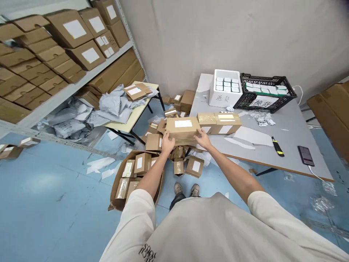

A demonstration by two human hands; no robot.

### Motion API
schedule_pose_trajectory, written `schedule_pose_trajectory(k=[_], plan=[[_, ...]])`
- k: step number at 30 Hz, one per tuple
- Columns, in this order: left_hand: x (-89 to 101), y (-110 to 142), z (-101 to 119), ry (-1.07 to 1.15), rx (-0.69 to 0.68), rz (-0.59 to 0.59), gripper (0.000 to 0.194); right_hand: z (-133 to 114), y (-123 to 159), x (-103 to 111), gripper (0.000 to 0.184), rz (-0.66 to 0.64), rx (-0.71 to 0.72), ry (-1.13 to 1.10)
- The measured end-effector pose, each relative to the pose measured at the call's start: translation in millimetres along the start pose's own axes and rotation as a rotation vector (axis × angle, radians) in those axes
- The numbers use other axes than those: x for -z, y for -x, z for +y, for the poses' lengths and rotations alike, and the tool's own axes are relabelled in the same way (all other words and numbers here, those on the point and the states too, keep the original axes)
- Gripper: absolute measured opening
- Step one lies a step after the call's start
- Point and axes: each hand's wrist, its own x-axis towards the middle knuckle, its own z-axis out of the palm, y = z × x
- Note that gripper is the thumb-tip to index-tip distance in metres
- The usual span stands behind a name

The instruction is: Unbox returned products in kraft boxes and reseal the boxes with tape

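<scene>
Between my two hands is a brown cardboard box [180,131] with a white label on top, at the left end of the grey table. My left hand [167,142] grips its near left corner, and my right hand [203,139] is closed on its near right corner. Whether the box rests on the table or is held off it, I cannot tell. Just right of it, two more taped boxes [228,127] sit side by side on the table, with white labels on their near faces.
On the table [294,145] stand a white foam box [215,91] and a black crate [265,106] of small packs, with a utility knife [277,146] and phone [305,155] nearer. An open carton [113,193] of boxes is on the floor. Shelving [89,74] and a yellow table [128,125] are left.
</scene>
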Motion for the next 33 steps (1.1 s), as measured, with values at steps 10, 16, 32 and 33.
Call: schedule_pose_trajectory(k=[10, 16, 32, 33], plan=[[-51.4, -31.9, 12.1, 0.07, -0.051, -0.103, 0.059, 35.7, -24.5, 28.5, 0.068, 0.075, -0.071, 0.064], [-80.8, -55.2, 14.0, 0.119, -0.06, -0.195, 0.06, 53.6, -45.7, 42.9, 0.063, 0.113, -0.108, 0.071], [-143.0, -83.0, 48.2, -0.328, -0.211, -0.483, 0.049, 56.9, -35.0, 54.2, 0.054, 0.038, -0.171, 0.536], [-146.7, -88.8, 54.1, -0.399, -0.223, -0.45, 0.048, 56.8, -36.8, 56.0, 0.055, -0.005, -0.16, 0.563]])
